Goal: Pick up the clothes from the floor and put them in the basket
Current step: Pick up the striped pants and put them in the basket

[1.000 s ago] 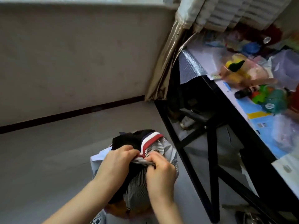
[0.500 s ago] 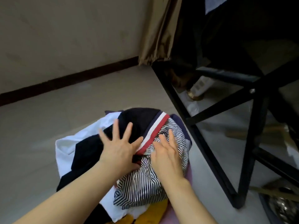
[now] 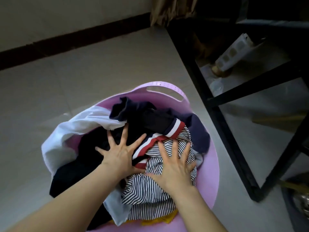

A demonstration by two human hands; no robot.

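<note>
Both my hands lie flat on the heap of clothes, fingers straight and spread wide, gripping nothing. My left hand presses on the dark navy garment with the red and white band. My right hand, just beside it but not touching it, presses on the striped garment.

The clothes sit in the pink basket, which stands on the floor beside the black bench frame. The heap fills it to the rim. A bit of yellow cloth shows underneath at the near edge.

I judge the task close to done. The floor I can see around the basket holds no loose garment, though what lies behind me or outside the view I cannot tell. What is left, as far as I can see, is tidying. The white garment drapes over the left rim and hangs outside. A dark piece spills over the near-left rim towards the floor. Both want tucking in, and the heap wants pushing down so nothing slides out.
</note>
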